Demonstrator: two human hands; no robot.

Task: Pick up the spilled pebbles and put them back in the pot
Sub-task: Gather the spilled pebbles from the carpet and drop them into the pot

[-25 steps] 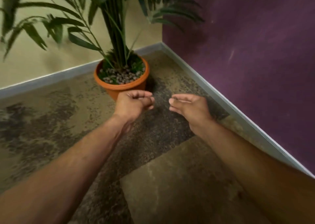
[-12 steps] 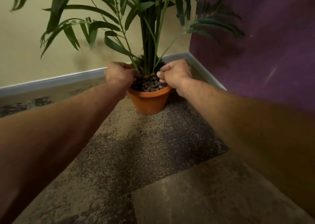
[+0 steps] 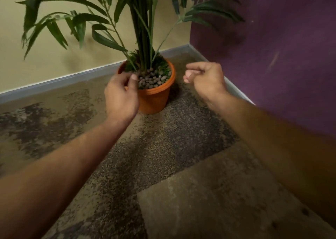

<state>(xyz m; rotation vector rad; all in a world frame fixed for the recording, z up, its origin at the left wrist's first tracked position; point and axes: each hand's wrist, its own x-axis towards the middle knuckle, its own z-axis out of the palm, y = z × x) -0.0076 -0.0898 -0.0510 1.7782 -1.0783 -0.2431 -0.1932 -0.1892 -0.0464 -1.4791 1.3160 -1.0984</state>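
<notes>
The left hand (image 3: 121,96) hangs over the near-left rim of the orange pot (image 3: 154,100), fingers loosely curled, thumb toward the pebbles (image 3: 151,79); whether it grips any cannot be told. The right hand (image 3: 205,80), just right of the pot, is curled into a loose fist, contents hidden. Pebbles fill the pot around the plant (image 3: 143,29). The pot stands on mottled carpet (image 3: 163,156) in a corner where a cream wall (image 3: 54,60) meets a purple wall (image 3: 272,47).

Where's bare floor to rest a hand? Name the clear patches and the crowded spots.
Free: the carpet between both forearms, and the stretch left of the pot below the baseboard. Crowded: the pot mouth, with pebbles, stems and the left hand.
</notes>
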